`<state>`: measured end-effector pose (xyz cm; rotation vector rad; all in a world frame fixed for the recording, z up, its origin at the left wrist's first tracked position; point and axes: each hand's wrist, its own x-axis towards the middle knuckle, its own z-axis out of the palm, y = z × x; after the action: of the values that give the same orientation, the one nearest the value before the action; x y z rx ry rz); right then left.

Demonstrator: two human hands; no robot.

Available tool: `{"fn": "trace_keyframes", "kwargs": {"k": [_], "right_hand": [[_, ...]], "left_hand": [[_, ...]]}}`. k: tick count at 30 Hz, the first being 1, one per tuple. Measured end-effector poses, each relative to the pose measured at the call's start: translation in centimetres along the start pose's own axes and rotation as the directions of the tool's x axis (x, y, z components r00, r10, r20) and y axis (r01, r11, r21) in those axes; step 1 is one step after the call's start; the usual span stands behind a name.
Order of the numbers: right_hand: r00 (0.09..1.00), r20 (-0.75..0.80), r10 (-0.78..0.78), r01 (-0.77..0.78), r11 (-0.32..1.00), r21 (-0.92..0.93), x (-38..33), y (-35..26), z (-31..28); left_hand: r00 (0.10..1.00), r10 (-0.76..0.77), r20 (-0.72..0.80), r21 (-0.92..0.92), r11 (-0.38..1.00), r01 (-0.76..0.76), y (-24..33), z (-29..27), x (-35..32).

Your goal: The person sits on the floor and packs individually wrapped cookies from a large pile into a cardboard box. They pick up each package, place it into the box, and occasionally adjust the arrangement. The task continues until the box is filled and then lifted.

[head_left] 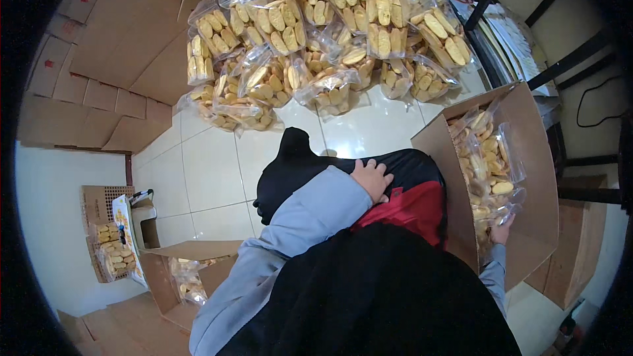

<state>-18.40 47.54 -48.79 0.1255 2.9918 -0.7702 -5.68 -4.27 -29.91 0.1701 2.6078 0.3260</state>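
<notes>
My left hand lies flat on my dark-clad leg, its fingers slightly apart, holding nothing. Down at my right, my right hand reaches inside an open cardboard box. Its fingers close on the near end of a clear plastic bag of oval, golden bread slices; part of the grip is hidden by the bag and hand. More filled bags lie in the same box, running toward its far end. The box's near left wall hides some of them.
A large heap of similar filled bags covers the tiles ahead. Stacked cardboard boxes stand at far left. Another open box with bags sits at lower left, beside a crate. A black metal rack borders the right side.
</notes>
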Motion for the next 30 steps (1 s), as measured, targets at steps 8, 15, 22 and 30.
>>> {"fn": "trace_keyframes", "kwargs": {"k": [8,15,22,30], "right_hand": [[0.970,0.084,0.226,-0.222,0.973,-0.056,0.4,-2.1,-0.8],[0.977,0.067,0.204,-0.202,0.979,-0.037,0.0,-1.8,-0.9],[0.977,0.088,0.195,-0.194,0.981,-0.026,-0.2,-2.8,-1.3],[0.955,0.124,0.270,-0.278,0.959,0.055,0.1,-1.3,-0.7]], "left_hand": [[0.995,0.063,-0.072,0.032,0.998,-0.061,-0.3,0.4,0.4],[0.994,0.085,-0.073,0.015,0.996,-0.084,-0.3,0.2,0.3],[0.994,0.077,-0.078,0.023,0.997,-0.076,-0.2,0.4,0.2],[0.995,0.077,-0.056,0.026,0.997,-0.075,-0.1,0.0,0.2]]}}
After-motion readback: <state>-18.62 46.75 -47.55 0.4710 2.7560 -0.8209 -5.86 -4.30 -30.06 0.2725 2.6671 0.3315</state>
